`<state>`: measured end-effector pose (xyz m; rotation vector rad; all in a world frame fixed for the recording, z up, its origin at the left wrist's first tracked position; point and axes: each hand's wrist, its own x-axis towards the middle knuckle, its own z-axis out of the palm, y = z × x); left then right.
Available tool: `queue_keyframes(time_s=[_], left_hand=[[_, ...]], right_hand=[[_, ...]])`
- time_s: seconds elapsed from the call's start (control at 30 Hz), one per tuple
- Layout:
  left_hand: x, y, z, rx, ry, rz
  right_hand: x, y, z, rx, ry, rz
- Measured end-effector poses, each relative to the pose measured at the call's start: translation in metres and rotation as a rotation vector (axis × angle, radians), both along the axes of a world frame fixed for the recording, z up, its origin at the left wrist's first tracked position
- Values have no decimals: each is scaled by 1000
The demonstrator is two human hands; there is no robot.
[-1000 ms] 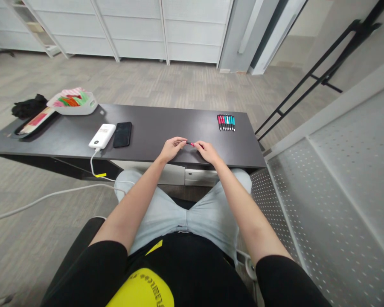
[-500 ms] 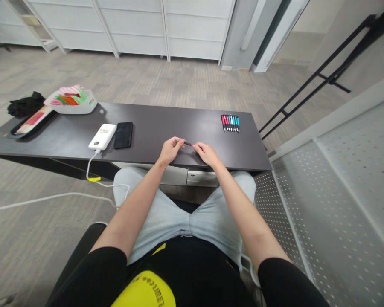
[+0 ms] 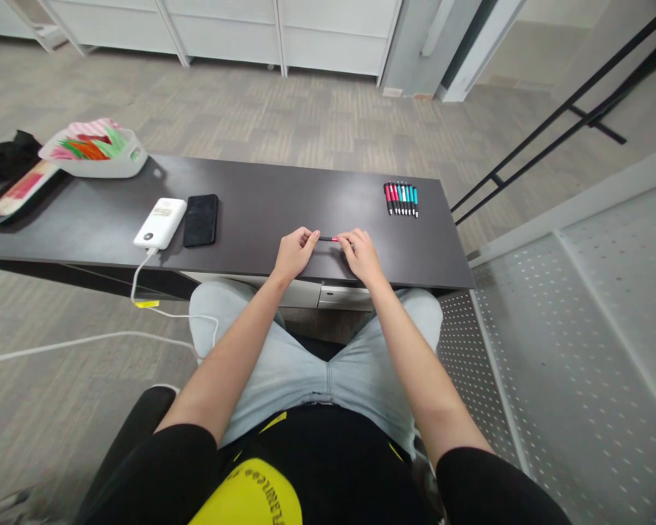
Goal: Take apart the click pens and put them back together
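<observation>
Between my two hands, just above the near part of the dark table point(image 3: 262, 197), a black and red pen point(image 3: 326, 238) is held level. My left hand point(image 3: 295, 254) pinches its black end. At the red end, the fingers of my right hand point(image 3: 361, 255) are closed round the pen and hide part of it. To the right, a row of several pens point(image 3: 401, 199) lies side by side, red ones on the left and blue ones on the right.
Left of my hands lie a black phone point(image 3: 200, 220) and a white power bank point(image 3: 160, 223) with a white cable point(image 3: 136, 281). A white basket point(image 3: 109, 167) of colourful items, a dark tray point(image 3: 11, 208) and black cloth point(image 3: 8, 157) are farther left. A perforated panel point(image 3: 579, 350) stands at the right.
The pen has turned from slightly slanted to nearly level. My right hand has shifted a little to the right and its fingers have moved over the red end. The head view has tilted slightly down.
</observation>
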<state>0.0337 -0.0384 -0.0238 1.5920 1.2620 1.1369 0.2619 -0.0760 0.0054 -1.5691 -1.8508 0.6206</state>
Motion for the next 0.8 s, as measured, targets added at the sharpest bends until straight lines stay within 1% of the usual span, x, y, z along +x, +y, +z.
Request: queue_keyframes(time_s=[0.17,0.27,0.4,0.63,0.73,0.8], left_hand=[[-5,12,4,39,157,-57],[-9,19,7,65,228,-68],[-10,20,8,60,206,-41],[-6,16,7,38,148,12],[-10,22,10,27,86,80],[-18,30,14,27,75,112]], right_hand=[[1,-2,-2,16,19,4],[0,1,-4,-11,-36,19],[0,3,-4,-33,-92,42],[2,-2,-8,7,3,24],[3,-1,-8,12,-3,-5],[3,-1,-7,17,6,-32]])
